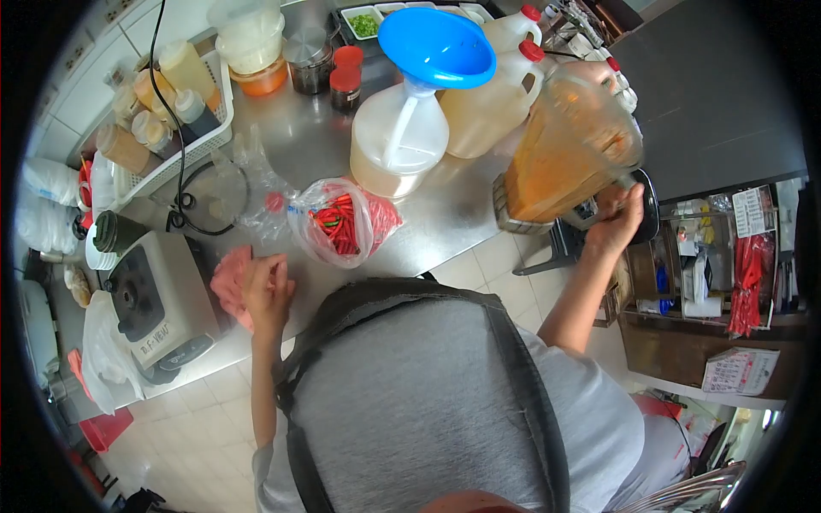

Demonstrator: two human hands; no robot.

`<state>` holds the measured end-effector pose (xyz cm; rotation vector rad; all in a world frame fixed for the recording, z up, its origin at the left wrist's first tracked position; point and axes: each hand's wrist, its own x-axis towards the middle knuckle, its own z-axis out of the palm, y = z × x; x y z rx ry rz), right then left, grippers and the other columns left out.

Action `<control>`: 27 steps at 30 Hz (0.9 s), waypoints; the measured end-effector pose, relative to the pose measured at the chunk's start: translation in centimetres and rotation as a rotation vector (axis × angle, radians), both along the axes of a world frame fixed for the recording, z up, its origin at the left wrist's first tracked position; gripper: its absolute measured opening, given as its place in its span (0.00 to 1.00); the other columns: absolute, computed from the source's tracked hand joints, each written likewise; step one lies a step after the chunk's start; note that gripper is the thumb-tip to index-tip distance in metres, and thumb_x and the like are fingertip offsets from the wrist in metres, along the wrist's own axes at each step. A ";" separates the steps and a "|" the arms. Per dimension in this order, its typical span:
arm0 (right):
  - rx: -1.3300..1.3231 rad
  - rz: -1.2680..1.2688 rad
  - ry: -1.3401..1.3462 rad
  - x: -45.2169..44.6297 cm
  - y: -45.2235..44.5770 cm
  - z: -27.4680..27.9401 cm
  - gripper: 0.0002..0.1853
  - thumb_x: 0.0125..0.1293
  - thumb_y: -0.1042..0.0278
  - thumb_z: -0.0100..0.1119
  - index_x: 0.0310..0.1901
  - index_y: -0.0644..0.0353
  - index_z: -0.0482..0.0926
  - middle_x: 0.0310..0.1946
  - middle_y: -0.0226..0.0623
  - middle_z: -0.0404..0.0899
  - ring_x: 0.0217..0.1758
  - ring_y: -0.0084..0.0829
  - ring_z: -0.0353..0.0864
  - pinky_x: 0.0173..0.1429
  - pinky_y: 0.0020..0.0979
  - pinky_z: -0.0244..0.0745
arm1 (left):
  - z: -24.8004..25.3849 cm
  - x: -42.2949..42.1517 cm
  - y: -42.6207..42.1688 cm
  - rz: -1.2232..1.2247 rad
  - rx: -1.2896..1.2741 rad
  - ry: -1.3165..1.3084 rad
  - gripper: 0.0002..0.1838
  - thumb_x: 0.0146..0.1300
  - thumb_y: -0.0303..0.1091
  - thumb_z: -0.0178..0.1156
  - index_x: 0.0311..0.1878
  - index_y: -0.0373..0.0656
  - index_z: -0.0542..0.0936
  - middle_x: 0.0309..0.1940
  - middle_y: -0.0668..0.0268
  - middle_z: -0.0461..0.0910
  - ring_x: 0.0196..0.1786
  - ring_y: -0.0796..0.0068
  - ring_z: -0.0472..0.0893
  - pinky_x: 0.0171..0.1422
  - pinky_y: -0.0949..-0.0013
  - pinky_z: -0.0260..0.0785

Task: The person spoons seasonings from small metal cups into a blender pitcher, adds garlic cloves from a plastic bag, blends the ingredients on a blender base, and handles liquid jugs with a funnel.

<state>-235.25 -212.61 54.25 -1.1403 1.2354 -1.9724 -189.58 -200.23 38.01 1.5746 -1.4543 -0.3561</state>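
My right hand [617, 215] is closed round the dark handle of a blender jug [560, 158], held up off the right end of the counter. Orange-brown liquid or paste coats its inside; the jug looks tilted. My left hand [268, 292] is at the counter's front edge, fingers curled on a crumpled pink cloth [229, 280]. Left of the cloth stands the blender base [162, 295], without a jug on it. Red chillies [340, 227] fill an open plastic bag [310, 244] ahead of my left hand.
A blue funnel [402, 43] sits in a white jug [398, 137] of liquid. More red-capped jugs [487, 111] stand beside it. Squeeze bottles fill a white basket [224, 128] at the left. A black cable [180, 184] crosses the steel counter [440, 209].
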 end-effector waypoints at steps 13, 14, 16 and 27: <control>0.119 -0.036 -0.463 1.2 1.3 -10.8 0.21 0.65 0.43 0.53 0.29 0.54 0.72 0.15 0.24 0.64 0.14 0.19 0.57 0.22 0.21 0.52 | 3.3 -1.0 -3.5 -0.137 0.004 -0.005 0.06 0.57 0.20 0.58 0.39 0.38 0.80 0.31 0.61 0.78 0.35 0.70 0.77 0.41 0.71 0.67; 0.197 -0.080 -0.478 1.2 1.3 -11.0 0.20 0.66 0.45 0.52 0.29 0.54 0.72 0.16 0.24 0.64 0.14 0.19 0.58 0.22 0.20 0.54 | 4.0 -1.8 -4.2 -0.166 0.006 0.047 0.06 0.57 0.20 0.58 0.38 0.38 0.80 0.31 0.61 0.78 0.35 0.69 0.77 0.42 0.71 0.67; 0.193 0.070 -0.463 -0.8 1.5 -11.6 0.17 0.66 0.49 0.54 0.29 0.55 0.73 0.18 0.26 0.68 0.17 0.19 0.63 0.25 0.20 0.59 | 7.3 -4.0 -5.5 -0.192 -0.007 0.038 0.06 0.58 0.20 0.58 0.39 0.37 0.80 0.32 0.61 0.79 0.35 0.70 0.77 0.43 0.71 0.67; -0.008 0.314 1.007 -0.7 -13.4 3.8 0.13 0.61 0.65 0.62 0.44 0.63 0.77 0.31 0.36 0.76 0.37 0.27 0.77 0.42 0.26 0.72 | 12.6 -14.2 -10.3 -0.164 -0.250 0.023 0.10 0.52 0.17 0.61 0.38 0.38 0.80 0.31 0.58 0.79 0.32 0.66 0.77 0.38 0.70 0.68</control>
